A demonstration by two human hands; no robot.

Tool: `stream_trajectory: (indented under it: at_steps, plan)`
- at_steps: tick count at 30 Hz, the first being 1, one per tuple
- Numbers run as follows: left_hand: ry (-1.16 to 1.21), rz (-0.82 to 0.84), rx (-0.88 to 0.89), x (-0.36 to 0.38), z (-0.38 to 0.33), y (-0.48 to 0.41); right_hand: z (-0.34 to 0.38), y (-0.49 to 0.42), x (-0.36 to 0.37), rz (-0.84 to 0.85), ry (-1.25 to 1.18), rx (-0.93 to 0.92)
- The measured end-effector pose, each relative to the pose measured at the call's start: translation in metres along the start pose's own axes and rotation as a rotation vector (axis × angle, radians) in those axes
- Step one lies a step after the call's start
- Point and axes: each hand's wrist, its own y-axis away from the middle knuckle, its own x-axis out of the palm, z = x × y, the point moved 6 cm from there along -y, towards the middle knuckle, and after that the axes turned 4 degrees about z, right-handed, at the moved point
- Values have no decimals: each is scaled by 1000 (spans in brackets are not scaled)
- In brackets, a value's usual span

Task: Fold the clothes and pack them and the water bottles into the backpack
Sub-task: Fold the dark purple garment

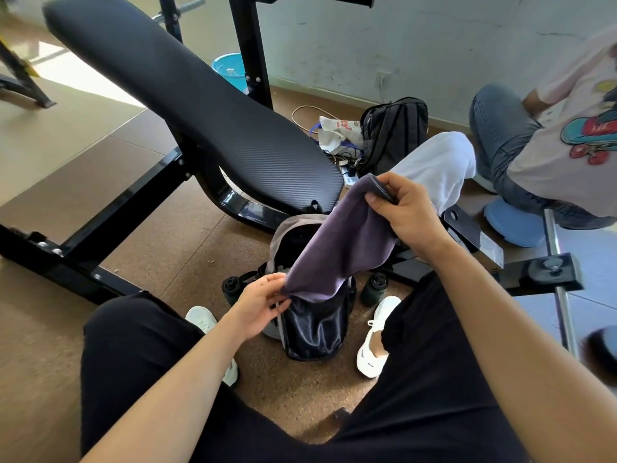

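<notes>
My right hand (pixel 404 208) pinched the top edge of the purple garment (pixel 337 248) while my left hand (pixel 260 302) gripped its lower end at the open backpack (pixel 314 329) between my feet, so I judged a flat, lower-end-first feed best, reserving space for the 2 water bottles (pixel 375 289) beside it.

Head-worn camera looks steeply down, close over the lap and floor
</notes>
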Motion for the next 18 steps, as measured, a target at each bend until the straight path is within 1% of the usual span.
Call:
stream_trajectory:
  at_steps: [6,8,10,12,13,15,18]
  plan:
    - [-97,-62,47,-2,1,3,0,0,-5,-32,-4,8]
    - [-176,-125,36,-5,1,6,1,0,-5,-37,-6,6]
    - [-303,-189,41,-7,0,6,2,1,-2,-16,-9,13]
    - [-437,-252,125,-6,-9,8,6,2,4,34,-1,4]
    - [-487,-254,191,-2,-15,11,9,2,8,66,5,-11]
    - [-576,-160,316,13,-25,16,16,3,17,140,30,-49]
    - [-736,52,431,43,-36,23,25,4,32,248,118,-95]
